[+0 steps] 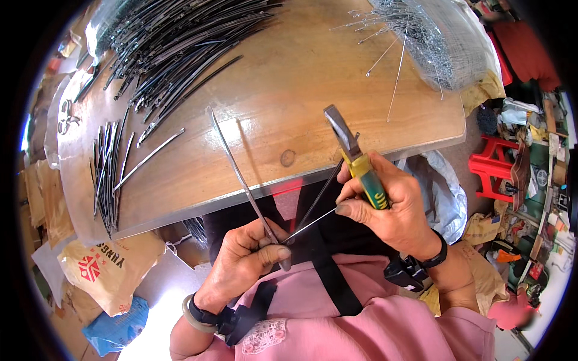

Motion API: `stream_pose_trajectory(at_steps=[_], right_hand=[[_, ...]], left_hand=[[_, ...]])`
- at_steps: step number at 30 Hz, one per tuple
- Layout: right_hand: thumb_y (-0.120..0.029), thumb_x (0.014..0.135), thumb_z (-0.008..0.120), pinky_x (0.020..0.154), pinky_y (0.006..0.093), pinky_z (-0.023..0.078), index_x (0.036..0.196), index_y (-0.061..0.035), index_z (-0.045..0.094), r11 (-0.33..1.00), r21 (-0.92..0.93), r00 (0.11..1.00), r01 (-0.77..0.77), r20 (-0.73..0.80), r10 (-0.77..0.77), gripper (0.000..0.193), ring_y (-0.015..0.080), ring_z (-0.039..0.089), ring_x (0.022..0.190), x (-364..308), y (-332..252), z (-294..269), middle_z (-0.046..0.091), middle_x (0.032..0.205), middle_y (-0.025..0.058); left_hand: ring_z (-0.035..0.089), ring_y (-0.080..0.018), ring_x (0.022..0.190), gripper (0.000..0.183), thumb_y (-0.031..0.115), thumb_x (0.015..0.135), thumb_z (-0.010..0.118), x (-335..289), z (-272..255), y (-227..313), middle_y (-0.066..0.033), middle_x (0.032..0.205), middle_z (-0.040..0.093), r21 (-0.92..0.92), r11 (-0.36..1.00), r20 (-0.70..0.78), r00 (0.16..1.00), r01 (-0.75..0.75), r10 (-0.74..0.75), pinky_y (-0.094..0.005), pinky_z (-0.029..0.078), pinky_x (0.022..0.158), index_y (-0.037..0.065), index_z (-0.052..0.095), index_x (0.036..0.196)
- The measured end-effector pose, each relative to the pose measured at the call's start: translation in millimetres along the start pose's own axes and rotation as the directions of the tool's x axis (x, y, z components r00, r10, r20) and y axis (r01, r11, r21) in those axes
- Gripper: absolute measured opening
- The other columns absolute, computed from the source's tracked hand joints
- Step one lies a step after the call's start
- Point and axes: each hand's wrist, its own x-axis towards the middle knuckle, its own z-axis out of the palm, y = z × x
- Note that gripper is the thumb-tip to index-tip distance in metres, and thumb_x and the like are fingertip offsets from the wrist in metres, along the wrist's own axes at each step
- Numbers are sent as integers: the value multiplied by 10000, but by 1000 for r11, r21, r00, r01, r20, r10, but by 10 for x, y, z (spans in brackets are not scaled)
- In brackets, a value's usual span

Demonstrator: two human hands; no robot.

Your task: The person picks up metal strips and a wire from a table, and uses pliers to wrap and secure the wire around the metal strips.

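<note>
My left hand is closed on a long, slightly curved dark metal strip, which rises tilted over the table's front edge. Its lower, rounded end pokes out below my thumb. In my right hand is a pair of pliers with green and yellow handles, jaws pointing up and away. A thin shiny wire runs from beside my left fingers to my right thumb and fingertips, which pinch it. Another dark thin strip slants between the hands; where it is held is partly hidden.
A large heap of dark metal strips covers the table's far left, with a smaller bunch nearer me. Thin wires in clear plastic lie far right. The wooden table has a clear cover. A red stool stands right.
</note>
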Motion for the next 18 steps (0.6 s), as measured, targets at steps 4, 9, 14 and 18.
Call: stream_pose_trajectory(at_steps=[4, 9, 14, 18], right_hand=[[-16, 778, 728, 738, 291, 479, 896, -5, 688, 985, 139, 994, -101, 52, 94, 125, 181, 635, 832, 31, -17, -22, 616, 941, 84], [-16, 767, 714, 733, 314, 490, 920, -11, 685, 992, -110, 996, 57, 68, -50, 156, 243, 634, 820, -22, -28, -30, 608, 972, 109], [8, 662, 678, 716, 365, 493, 885, 11, 654, 894, -342, 952, 290, 198, -233, 225, 311, 603, 849, -29, -128, -27, 574, 1024, 139], [-23, 584, 681, 840, 440, 421, 826, 17, 632, 770, -497, 916, 400, 247, -317, 250, 303, 578, 869, 51, -165, -47, 567, 1025, 132]], left_hand=[[497, -56, 538, 106, -12, 860, 674, -24, -38, -56, -87, 710, 667, -140, 990, -7, 1000, 21, -22, -193, 296, 448, -21, 603, 938], [488, -50, 587, 94, -21, 881, 651, 12, -20, 10, -55, 715, 649, -14, 997, 33, 996, 79, -78, -204, 349, 511, -23, 588, 951], [517, -51, 662, 89, -31, 880, 651, -16, 20, 7, -17, 722, 618, 97, 991, 32, 995, 94, -98, -216, 416, 591, -28, 590, 945], [522, -43, 681, 84, -33, 879, 649, -38, 21, 3, -4, 726, 608, 165, 983, 50, 995, 77, -86, -217, 434, 610, -30, 597, 945]])
